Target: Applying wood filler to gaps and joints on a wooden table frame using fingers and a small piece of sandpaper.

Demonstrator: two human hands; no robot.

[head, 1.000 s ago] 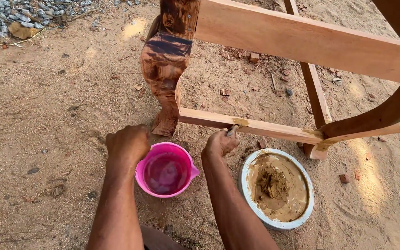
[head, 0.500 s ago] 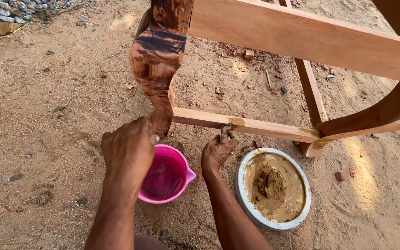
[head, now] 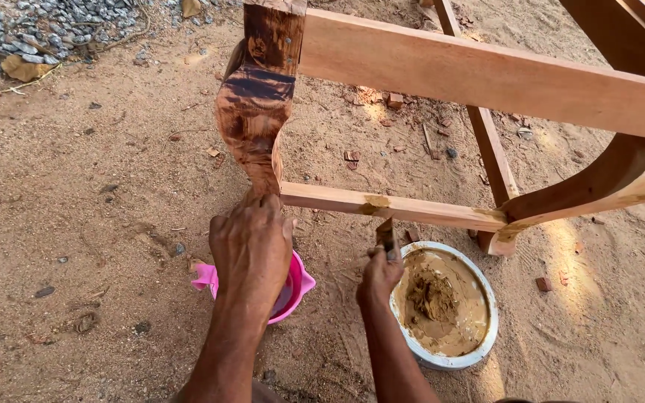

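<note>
Hands low over sandy ground point(head: 76, 224), both mine. Left hand point(head: 251, 250) sits at the foot of the dark carved wooden leg point(head: 257, 112), fingertips touching the leg's bottom end; fingers curled down, though I cannot tell if they grip it or just rest there. Under that hand, mostly hidden, is a pink plastic cup point(head: 296, 287), its handle poking out on the left. Right hand point(head: 379, 276) is closed around a small putty knife point(head: 386, 236), blade pointing up and away from me, tip just below the pale lower rail point(head: 412, 209). The rail has a smear of tan filler point(head: 373, 202) right above the blade. Just right of that hand, touching the ground, is a round white-rimmed lid point(head: 487, 339) full of brown putty point(head: 438, 298), a lump in its middle. Wide upper board point(head: 487, 71) runs across the far side, curved leg point(head: 614, 179) at right. Wood chips point(head: 393, 101) scattered beyond the rail, grey gravel point(head: 39, 30) far left.
</note>
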